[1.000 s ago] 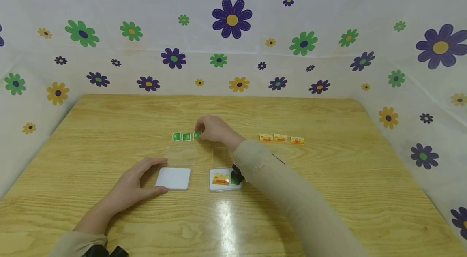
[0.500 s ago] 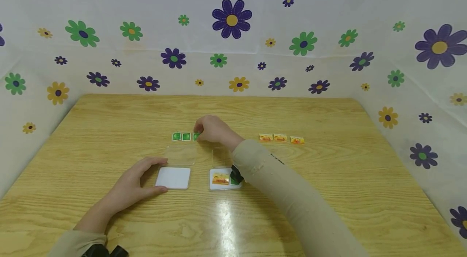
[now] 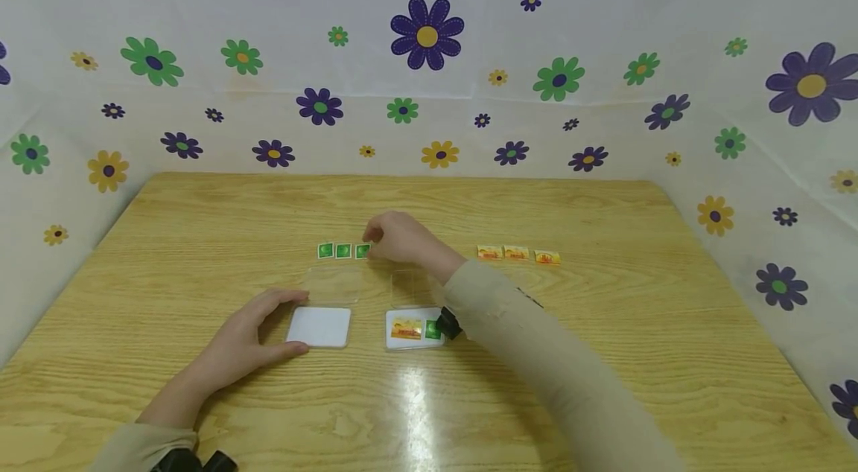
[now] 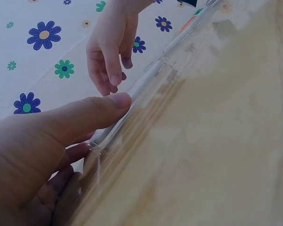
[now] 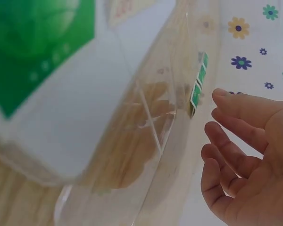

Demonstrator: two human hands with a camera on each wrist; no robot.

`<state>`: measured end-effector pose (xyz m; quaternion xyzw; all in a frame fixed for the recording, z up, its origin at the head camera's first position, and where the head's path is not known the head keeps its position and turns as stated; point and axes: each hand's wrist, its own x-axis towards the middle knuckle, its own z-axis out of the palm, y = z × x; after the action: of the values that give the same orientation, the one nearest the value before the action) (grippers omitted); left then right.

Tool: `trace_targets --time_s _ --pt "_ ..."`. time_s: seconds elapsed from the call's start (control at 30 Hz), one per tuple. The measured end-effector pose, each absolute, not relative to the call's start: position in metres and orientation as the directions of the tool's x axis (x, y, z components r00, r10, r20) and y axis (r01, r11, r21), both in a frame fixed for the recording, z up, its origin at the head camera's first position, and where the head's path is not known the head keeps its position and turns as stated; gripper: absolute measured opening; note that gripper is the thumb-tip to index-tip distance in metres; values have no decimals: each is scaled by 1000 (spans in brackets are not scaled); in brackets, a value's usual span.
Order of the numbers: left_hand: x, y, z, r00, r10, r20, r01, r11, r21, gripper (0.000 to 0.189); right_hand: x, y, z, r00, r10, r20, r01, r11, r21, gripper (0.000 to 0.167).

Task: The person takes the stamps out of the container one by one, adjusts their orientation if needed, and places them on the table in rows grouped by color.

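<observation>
Across the pale wood-grained desk (image 3: 255, 211), my left hand (image 3: 244, 334) spreads against the left side of a blank white rectangular case (image 3: 319, 327); my right hand (image 3: 405, 237), fingers loosely parted, holds nothing. Clear plastic lids (image 3: 333, 286) lie between the cases and the left-to-right row, whose rightmost white-bordered green square (image 3: 363, 252) sits just left of my nearer, right fingertips, unobstructed.

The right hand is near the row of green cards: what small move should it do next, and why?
Probably the right hand should pinch the nearest green card: its fingers hold nothing and are beside that card, while the left box shows only bare white inside.
</observation>
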<state>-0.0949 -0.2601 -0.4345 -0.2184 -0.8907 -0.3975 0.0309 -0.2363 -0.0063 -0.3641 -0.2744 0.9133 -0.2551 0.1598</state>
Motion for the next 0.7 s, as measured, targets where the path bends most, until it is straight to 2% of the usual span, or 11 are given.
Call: trace_targets --time_s 0.47,0.7 --pt "-94 -259 -435 -899 363 247 422 558 714 68 -207 27 -356 -727 -679 -101 -491 617 -615 23" --pt "-94 -260 -434 -907 337 252 408 553 726 72 -193 41 -357 -725 -682 -97 -489 608 -626 23"
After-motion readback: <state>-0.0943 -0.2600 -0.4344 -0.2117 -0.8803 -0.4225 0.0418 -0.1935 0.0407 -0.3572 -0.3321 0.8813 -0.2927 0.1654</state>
